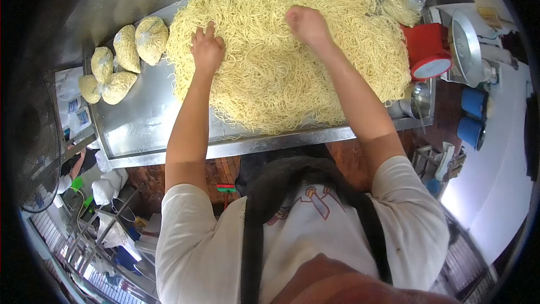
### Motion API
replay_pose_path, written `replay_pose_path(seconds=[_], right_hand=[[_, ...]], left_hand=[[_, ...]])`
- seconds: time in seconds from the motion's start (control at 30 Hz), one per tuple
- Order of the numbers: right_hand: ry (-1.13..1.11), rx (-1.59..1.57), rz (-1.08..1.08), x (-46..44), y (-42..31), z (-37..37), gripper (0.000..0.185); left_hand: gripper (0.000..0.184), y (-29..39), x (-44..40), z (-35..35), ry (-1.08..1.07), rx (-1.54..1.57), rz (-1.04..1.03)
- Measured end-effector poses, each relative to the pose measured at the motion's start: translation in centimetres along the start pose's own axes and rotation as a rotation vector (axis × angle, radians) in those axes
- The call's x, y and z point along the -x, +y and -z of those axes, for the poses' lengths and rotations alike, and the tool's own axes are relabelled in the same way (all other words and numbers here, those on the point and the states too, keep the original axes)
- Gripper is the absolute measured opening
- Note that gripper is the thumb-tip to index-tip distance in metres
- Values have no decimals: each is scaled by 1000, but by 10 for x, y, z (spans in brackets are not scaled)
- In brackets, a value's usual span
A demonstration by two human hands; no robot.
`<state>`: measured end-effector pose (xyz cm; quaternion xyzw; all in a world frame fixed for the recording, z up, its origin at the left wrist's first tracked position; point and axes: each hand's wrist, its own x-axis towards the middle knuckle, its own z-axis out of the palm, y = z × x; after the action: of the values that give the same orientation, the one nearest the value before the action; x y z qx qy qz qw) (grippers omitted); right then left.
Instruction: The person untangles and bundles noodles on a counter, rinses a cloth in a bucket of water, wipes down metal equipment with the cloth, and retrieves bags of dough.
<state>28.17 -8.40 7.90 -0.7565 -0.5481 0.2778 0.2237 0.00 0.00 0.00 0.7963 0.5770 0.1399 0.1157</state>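
Note:
A wide heap of yellow noodles [264, 73] covers much of a metal tray table [146, 138]. On the left part of the heap rests my left hand [207, 49], its fingers spread over the noodles and nothing gripped. My right hand [306, 23] is over the upper middle of the heap with its fingers curled in; what it holds, if anything, is hidden. Several clear bags of noodles [151, 40] stand at the tray's left end. Another bag of noodles [403, 7] lies at the top right corner, touching the heap.
Right of the heap stand a red scale [426, 50] with a round dial and a metal pan [466, 48]. A metal bowl [419, 99] sits at the tray's right end. A fan [36, 146] is at the far left, with part of another person [76, 166] behind it.

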Motion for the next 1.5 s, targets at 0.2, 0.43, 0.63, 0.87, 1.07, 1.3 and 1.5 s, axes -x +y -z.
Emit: replay_pose_path(seconds=[0.2,0.43,0.63,0.87,1.07,1.3,1.5], right_hand=[[-240,254,-76,-12,-22,-20,28],[-281,-237,29,-5,4,-4,38],[-324,-673,-13,37,-5,65,25],[184,-832,397,64,-15,214,14],[723,-642,470,101,-53,312,15],[391,441,-139,32,146,209,59],[-173,463,145,39,13,21,86]], left_hand=[[54,16,2,-10,50,-52,80],[56,13,1,-17,48,-42,139],[57,18,-2,-12,-22,-48,187],[57,12,0,-15,7,-35,174],[59,5,0,-17,7,13,162],[57,12,-3,-10,-76,16,193],[89,29,9,41,-375,-32,-26]])
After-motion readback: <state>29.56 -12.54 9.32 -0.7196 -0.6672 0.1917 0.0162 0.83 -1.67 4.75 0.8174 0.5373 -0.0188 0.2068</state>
